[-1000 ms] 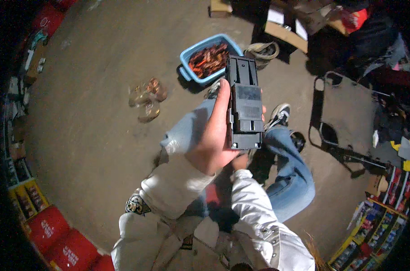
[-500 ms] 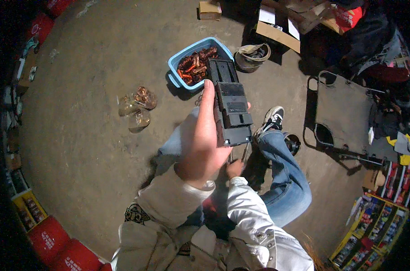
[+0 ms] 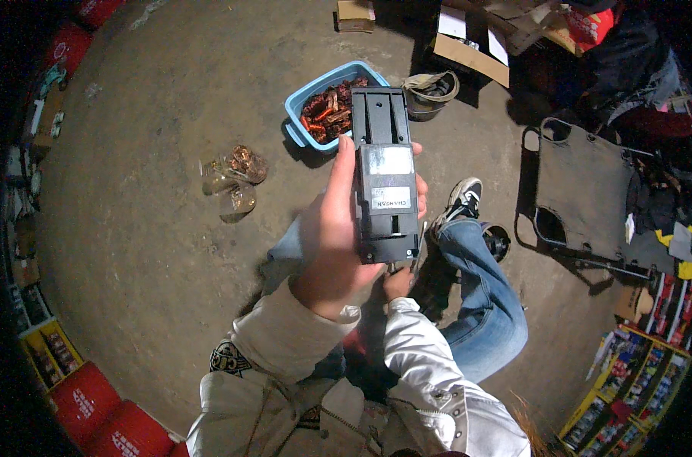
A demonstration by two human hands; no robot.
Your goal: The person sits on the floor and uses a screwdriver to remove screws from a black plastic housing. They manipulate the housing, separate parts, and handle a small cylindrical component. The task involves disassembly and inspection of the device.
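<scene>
My left hand (image 3: 334, 244) is wrapped round a long black plastic module (image 3: 386, 221), held up in front of me. Two pale labels are on its upward face, and a slotted section forms its far end. The thumb lies along the module's left side, with fingertips showing at its right side. Below and partly behind it, my right hand (image 3: 397, 285) is closed round a metal hand tool (image 3: 421, 238) with two prongs. Much of that tool is hidden by the module and the left hand.
Beyond the module stands a blue basin (image 3: 293, 129) of reddish-brown scrap, beside a bucket (image 3: 424, 103). Clear plastic containers (image 3: 238, 199) with copper-coloured bits lie at left. A folding stool (image 3: 578, 194) is at right; an open carton (image 3: 472, 61) stands at the far right.
The module has been rolled in my left hand, bringing its labelled face and slots into clear view. It now stands straighter. My right hand has barely moved.
</scene>
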